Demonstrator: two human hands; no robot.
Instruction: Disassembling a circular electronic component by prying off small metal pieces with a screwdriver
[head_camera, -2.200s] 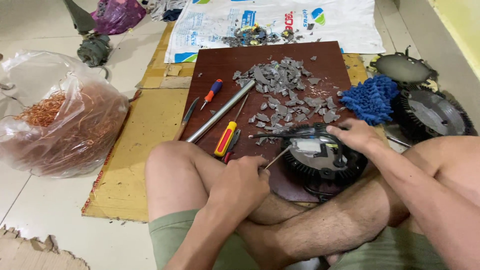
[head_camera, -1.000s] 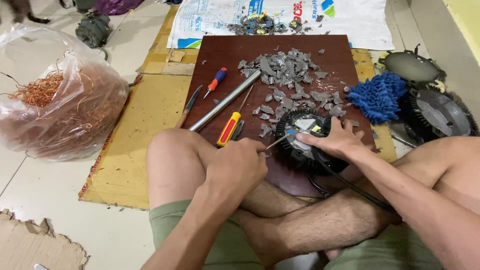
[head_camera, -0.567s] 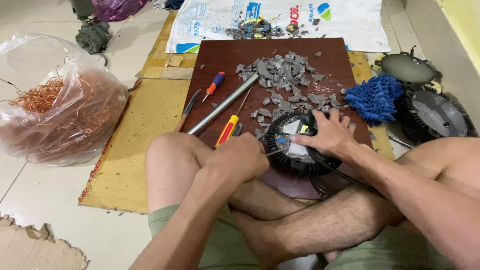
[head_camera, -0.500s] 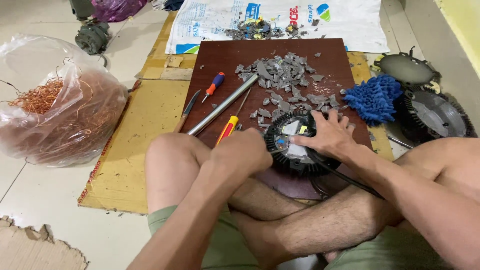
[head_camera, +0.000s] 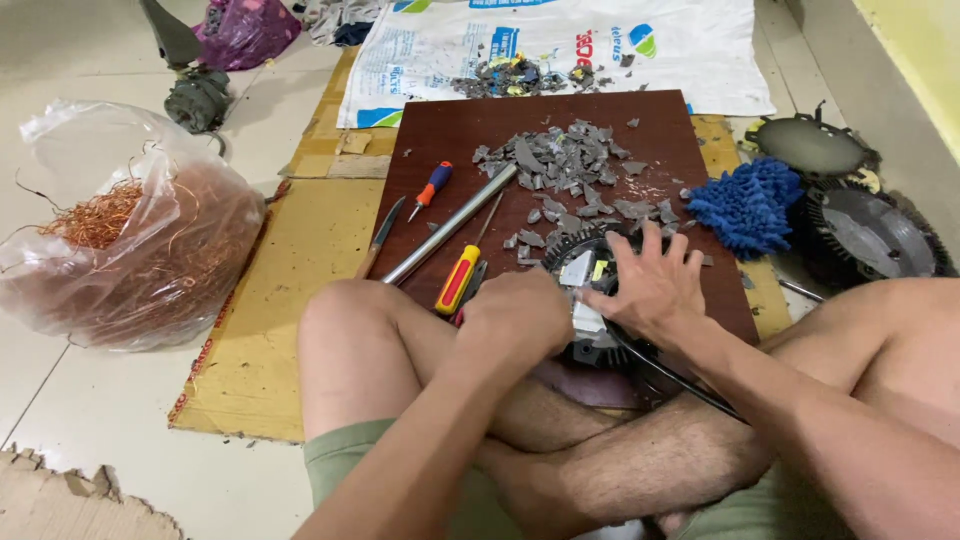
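Note:
I sit cross-legged at a dark brown board (head_camera: 480, 130). A round black finned lamp housing (head_camera: 568, 247) with white parts inside lies at its near edge. My right hand (head_camera: 650, 285) presses on top of the housing with fingers spread, holding it still. My left hand (head_camera: 518, 315) is a closed fist at the housing's left side, gripping a thin screwdriver whose tip is hidden under the hand. A black cable (head_camera: 660, 365) runs from the housing over my leg.
On the board lie a yellow-red screwdriver (head_camera: 458, 280), a blue-red screwdriver (head_camera: 432, 185), a metal rod (head_camera: 450, 222) and several grey fragments (head_camera: 560, 165). A blue mitt (head_camera: 745, 205) and other round housings (head_camera: 860, 230) sit right. A bag of copper wire (head_camera: 140, 240) is left.
The housing has been drawn toward my left knee. My right hand stays on top of it, and my left fist has closed in against its left side, hiding the screwdriver tip.

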